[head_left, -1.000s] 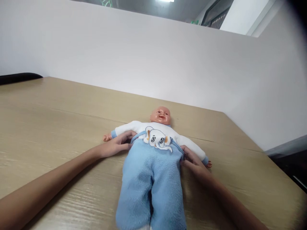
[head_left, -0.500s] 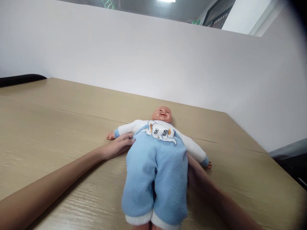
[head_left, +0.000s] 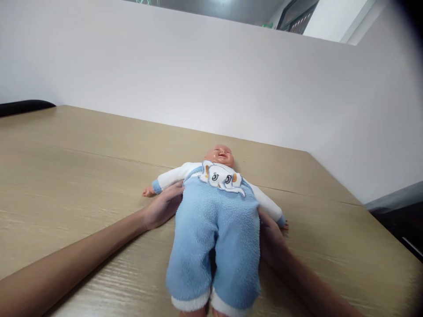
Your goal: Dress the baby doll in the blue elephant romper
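Note:
A baby doll [head_left: 216, 220] lies face up, its feet toward me, dressed in fuzzy light blue overalls with white cuffs and an elephant face on the chest. Its arms in white sleeves spread out to both sides. At the doll's left-hand side in the picture, my left hand [head_left: 165, 204] grips its waist, the fingertips hidden behind the body. My right hand [head_left: 272, 237] holds the opposite side, mostly covered by the overalls and the doll's sleeve. The doll's bald head [head_left: 220, 155] is tipped back.
A wide wooden table [head_left: 99, 145] with a thin seam bears the doll. Behind it stands a plain pale partition [head_left: 185, 70]. The rounded top of something black [head_left: 26, 107] shows at the far left edge, and a dark object [head_left: 399, 215] stands past the right edge.
My left fingers have slid further behind the doll's side. The doll's head has tipped back and its chest has risen slightly. The view has shifted a little.

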A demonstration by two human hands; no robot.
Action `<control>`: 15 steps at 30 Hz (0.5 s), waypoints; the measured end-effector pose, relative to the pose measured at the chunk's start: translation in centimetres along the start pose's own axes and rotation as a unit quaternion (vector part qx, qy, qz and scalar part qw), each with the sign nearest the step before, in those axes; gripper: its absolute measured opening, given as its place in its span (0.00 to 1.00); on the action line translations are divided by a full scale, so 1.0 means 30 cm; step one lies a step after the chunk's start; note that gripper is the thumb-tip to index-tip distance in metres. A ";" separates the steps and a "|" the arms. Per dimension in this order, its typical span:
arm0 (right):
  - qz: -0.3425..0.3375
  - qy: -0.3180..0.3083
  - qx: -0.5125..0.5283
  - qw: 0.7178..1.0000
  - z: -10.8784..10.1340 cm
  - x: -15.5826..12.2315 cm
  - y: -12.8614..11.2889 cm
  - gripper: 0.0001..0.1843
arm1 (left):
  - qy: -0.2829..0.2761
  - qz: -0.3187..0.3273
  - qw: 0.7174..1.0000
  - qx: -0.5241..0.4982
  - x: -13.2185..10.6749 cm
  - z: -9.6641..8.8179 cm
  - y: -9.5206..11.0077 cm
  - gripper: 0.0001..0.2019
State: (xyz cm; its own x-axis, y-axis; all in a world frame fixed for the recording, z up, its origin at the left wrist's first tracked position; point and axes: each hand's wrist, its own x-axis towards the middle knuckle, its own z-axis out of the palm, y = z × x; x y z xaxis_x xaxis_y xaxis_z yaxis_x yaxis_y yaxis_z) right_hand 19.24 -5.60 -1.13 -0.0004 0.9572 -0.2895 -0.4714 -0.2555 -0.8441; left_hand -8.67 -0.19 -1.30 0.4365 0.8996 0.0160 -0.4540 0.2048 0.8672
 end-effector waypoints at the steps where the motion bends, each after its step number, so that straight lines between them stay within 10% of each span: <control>1: 0.012 0.013 -0.002 1.000 -0.005 0.002 0.000 0.15 | 0.000 0.000 1.000 0.000 0.001 -0.005 0.002 0.15; 15: -0.019 0.049 -0.061 0.997 -0.040 0.020 -0.014 0.13 | -0.045 -0.028 0.999 0.012 0.003 -0.054 0.016 0.19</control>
State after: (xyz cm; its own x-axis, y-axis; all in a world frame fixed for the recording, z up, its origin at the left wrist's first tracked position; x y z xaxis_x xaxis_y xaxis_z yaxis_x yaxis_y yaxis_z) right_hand 20.48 -5.09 -1.49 0.1031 0.9501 -0.2944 -0.3589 -0.2405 -0.9019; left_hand -10.09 0.61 -1.69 0.5286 0.8488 0.0102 -0.4085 0.2438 0.8796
